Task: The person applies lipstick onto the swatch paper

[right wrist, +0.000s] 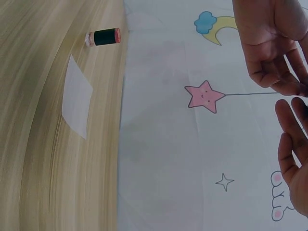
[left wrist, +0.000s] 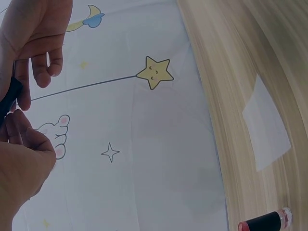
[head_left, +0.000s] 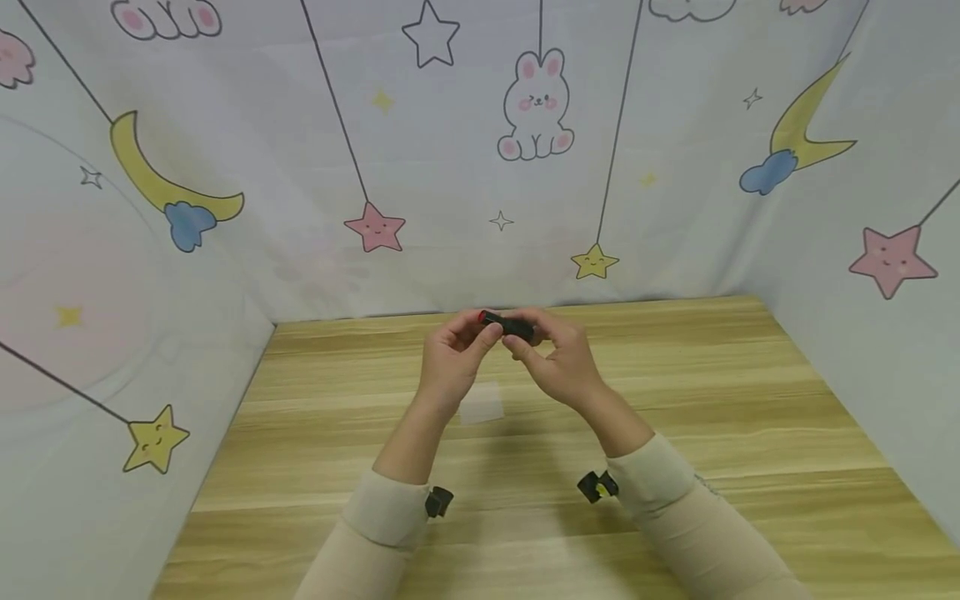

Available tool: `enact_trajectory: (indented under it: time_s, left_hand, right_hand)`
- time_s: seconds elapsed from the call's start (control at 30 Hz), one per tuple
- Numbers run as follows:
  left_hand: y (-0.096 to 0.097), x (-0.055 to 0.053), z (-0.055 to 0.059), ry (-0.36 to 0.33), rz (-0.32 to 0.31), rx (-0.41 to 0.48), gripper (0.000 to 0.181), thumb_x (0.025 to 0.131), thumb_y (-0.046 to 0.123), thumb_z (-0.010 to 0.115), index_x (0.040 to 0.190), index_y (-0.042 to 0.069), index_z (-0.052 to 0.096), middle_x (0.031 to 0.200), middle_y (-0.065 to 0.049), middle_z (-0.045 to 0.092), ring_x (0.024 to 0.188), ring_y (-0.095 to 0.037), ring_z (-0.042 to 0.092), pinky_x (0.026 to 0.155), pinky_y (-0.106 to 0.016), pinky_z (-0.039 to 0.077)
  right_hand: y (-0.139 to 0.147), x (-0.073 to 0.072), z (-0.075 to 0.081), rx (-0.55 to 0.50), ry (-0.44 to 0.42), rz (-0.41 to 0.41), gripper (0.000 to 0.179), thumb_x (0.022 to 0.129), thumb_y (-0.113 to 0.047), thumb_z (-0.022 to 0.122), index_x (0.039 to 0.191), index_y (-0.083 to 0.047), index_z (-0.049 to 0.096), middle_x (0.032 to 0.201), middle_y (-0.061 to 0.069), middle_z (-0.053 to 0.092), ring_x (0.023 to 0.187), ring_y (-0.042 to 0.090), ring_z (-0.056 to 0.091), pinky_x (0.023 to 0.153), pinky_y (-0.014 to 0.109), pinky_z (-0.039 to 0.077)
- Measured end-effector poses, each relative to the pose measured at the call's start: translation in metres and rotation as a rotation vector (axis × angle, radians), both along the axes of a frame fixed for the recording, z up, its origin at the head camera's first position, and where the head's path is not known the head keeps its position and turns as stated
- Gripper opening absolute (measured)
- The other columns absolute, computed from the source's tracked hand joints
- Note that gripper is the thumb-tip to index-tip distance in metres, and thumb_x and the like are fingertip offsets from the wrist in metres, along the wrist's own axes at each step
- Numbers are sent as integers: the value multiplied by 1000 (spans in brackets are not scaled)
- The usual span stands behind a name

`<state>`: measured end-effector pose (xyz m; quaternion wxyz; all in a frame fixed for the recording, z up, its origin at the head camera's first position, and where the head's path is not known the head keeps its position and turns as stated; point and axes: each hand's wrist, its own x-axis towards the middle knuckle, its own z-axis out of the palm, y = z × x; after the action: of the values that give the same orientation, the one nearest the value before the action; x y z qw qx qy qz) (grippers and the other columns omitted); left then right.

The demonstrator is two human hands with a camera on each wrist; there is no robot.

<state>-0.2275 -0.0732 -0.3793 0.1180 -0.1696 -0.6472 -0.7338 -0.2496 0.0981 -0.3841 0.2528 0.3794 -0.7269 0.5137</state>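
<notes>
In the head view, both hands meet above the far part of the table around a short black cylinder [head_left: 516, 326] with a red end facing left. My left hand [head_left: 453, 354] pinches it near the red end, thumb in front. My right hand [head_left: 558, 354] grips the other end between thumb and fingers. In the left wrist view the dark cylinder [left wrist: 9, 96] is cut off by the frame's edge; hands hide it in the right wrist view. A second black tube [right wrist: 107, 37], with a red end and a clear end, lies on the table.
A white paper piece [head_left: 482, 403] lies on the wooden table [head_left: 337, 467] below the hands. White cloth walls [head_left: 465, 167] printed with stars, moons and rabbits stand behind and at both sides of the table.
</notes>
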Motion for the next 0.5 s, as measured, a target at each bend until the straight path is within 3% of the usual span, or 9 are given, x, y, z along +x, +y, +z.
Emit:
enact_trajectory:
  time_s: [0.23,0.5]
  left_hand:
    - [-1,1,0,60,-14,-8,19,96,-2,66,111,-13,67,100,4,66,90,-12,62,85,-22,53]
    - [-2,0,0,123,-32,-43,18,96,-1,65,109,-12,67,101,4,66,90,-13,61,86,-24,51]
  right_hand:
    - [-2,3,1,17,-23,6,24,85,17,70,108,11,66,85,22,70,58,31,65,57,38,54]
    - [4,3,-2,7,-136,87,18,97,4,63,114,3,68,88,14,72,65,22,68,65,36,57]
